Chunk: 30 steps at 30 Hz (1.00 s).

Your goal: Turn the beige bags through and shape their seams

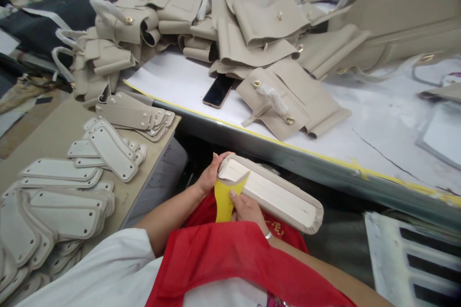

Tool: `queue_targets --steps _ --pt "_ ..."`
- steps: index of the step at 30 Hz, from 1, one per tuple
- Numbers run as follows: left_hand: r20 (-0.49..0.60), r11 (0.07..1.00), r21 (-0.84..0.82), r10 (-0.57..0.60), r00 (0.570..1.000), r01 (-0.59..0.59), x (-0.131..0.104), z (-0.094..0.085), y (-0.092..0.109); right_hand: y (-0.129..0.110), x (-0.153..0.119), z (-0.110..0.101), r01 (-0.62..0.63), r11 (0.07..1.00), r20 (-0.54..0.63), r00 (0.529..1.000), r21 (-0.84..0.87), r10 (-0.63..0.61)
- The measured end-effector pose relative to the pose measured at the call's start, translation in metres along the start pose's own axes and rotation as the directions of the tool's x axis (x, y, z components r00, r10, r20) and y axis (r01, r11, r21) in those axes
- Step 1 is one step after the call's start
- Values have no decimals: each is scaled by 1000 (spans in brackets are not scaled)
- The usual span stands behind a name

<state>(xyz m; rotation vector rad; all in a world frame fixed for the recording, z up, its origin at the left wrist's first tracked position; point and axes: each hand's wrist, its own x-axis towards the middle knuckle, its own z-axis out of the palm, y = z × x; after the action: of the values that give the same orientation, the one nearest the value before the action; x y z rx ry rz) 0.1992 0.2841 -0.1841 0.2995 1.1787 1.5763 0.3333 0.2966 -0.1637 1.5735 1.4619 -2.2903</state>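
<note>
A long beige leather piece (277,194) with rounded ends and a pale inner face lies across my lap, tilted down to the right. My left hand (211,172) grips its upper left end, fingers wrapped over the edge. In my right hand (248,208) is a yellow flat scraper (225,199), pinched between thumb and fingers. The scraper's slanted tip rests against the pale face near the left end.
Beige bag parts (262,19) are heaped on the white table (165,74), with a phone (218,91) near its yellow-taped edge. Stacked strips with holes (65,211) lie on a board (140,172) at left. A slotted white panel (392,259) stands lower right.
</note>
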Motion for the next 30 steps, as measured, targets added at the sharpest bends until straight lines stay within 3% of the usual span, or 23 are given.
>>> queue_targets --steps 7,12,19,26,30 --pt "-67 999 33 -24 997 26 6 8 2 10 9 -7 30 984 87 995 176 -46" --pt "-144 976 218 3 990 28 7 8 0 15 10 -8 20 974 90 995 224 -42" --pt "-116 864 503 67 991 1 7 8 17 14 6 6 -42 967 91 996 250 19" --pt "-78 786 618 98 992 -29 11 9 21 15 4 10 -93 937 125 991 337 53" --pt "-97 666 746 102 990 5 12 5 25 18 3 16 -27 962 135 991 272 -11"
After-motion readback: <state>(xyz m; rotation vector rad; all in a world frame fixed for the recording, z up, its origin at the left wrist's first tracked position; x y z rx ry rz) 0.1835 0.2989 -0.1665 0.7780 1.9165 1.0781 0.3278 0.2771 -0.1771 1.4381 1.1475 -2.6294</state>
